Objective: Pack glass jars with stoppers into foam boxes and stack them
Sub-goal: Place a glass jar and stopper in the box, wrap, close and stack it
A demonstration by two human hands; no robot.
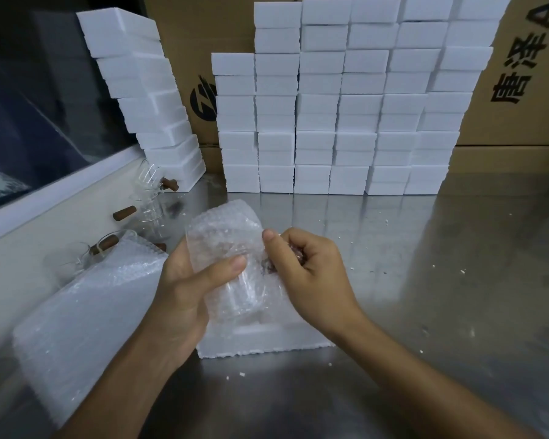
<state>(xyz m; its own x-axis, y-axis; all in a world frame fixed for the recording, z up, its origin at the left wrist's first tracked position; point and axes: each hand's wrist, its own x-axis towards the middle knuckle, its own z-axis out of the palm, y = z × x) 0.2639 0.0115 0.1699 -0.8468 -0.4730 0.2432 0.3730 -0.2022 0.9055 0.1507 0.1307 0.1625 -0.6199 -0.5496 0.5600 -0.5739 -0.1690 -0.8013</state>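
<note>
Fingers (235, 264) grip bubble-wrapped jar (235, 280) (above foam box (267, 343)).

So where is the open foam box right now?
In the head view the open foam box sits on the steel table, centre, directly under both hands.

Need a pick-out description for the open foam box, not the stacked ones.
Start at the big wall of stacked foam boxes at the back, then come forward to the hands. The open foam box lies alone on the steel table beneath them, unlidded.
</note>
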